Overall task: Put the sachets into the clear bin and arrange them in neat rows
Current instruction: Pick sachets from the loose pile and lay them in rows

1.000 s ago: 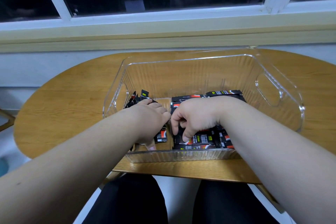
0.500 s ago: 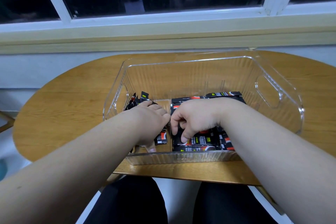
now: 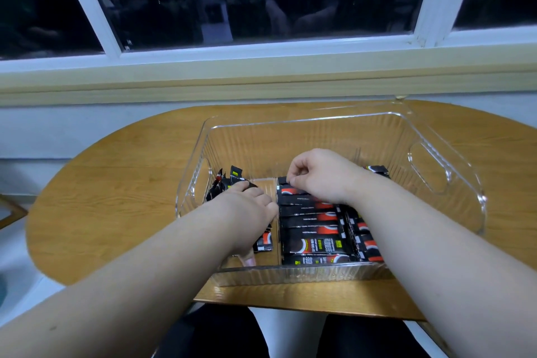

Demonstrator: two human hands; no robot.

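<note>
While the fingers (image 3: pixel 295 180) of my right hand (image 3: pixel 322 176) pinch a sachet (image 3: pixel 286 182) at the upper end of the neat row (image 3: pixel 313 229) mid-frame in the clear bin (image 3: pixel 453 183), my left hand (image 3: pixel 247 206) covers the loose heap (image 3: pixel 223 186) left of it, grip hidden, so I judge roughly half remains unsorted.

An oval wooden table with a brown grained top (image 3: pixel 116 183) stands just beside a pale grey wall (image 3: pixel 87 131). Above the wall runs a cream sill (image 3: pixel 261 80), and over it a white-framed window (image 3: pixel 261 48) with dark panes showing dim reflections
</note>
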